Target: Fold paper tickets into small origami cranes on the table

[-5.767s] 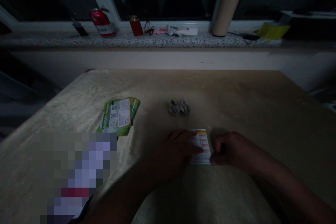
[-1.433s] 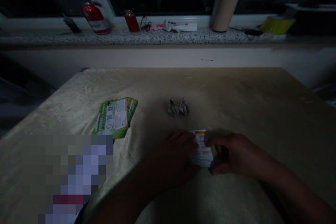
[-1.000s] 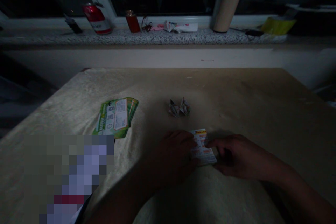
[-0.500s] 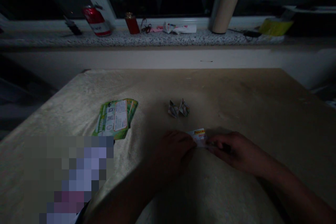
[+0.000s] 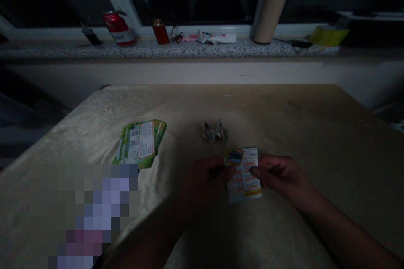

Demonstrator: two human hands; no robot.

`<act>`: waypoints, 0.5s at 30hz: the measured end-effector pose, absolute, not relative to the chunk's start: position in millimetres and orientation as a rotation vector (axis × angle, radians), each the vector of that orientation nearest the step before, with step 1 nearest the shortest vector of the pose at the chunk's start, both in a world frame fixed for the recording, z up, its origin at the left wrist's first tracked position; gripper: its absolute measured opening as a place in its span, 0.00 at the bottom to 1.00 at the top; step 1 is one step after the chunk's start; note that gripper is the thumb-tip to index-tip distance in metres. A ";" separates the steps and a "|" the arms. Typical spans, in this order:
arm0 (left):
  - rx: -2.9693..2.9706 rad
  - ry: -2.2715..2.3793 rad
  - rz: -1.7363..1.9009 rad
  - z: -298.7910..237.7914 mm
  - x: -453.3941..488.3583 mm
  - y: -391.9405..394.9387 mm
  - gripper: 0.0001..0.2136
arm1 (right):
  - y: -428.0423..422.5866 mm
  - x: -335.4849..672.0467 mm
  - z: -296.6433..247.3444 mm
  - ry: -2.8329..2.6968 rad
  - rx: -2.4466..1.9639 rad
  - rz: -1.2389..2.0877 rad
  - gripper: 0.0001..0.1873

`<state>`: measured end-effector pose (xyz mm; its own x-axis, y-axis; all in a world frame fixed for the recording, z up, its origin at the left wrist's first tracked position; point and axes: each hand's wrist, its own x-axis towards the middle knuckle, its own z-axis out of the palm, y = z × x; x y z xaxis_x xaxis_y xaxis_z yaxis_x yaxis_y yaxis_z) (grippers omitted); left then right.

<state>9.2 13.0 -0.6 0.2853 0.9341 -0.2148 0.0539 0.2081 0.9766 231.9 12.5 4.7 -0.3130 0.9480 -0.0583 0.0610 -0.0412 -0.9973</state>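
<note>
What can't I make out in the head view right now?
In the head view:
Paper: print too small and dim.
Left hand and right hand: fingertips behind the paper, hidden by it.
Green cards: near left corner, under the pixelated patch.
Tube: top, cut off by the upper edge.

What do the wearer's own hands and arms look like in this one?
The left hand and right hand are ungloved. No sleeve, watch or bracelet shows on the left forearm or right forearm, and no markings stand out. It's too dim to rule out rings.
</note>
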 end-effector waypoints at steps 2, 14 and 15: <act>1.158 1.097 0.816 -1.5 9.9 13.6 0.16 | 12.2 232.0 2.2 -1.420 -1.118 1.491 0.13; 0.929 1.063 0.812 17.3 4.1 21.6 0.12 | 8.0 236.7 5.4 -1.885 -0.905 0.708 0.12; 0.926 1.045 0.803 16.7 3.6 21.6 0.12 | 7.9 236.5 6.4 -1.901 -0.871 0.681 0.12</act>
<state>3.6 21.6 16.7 0.3039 0.8859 -0.3503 -0.1097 0.3978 0.9109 236.5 7.9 6.4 -0.3386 0.7941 0.5047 0.2928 0.5987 -0.7456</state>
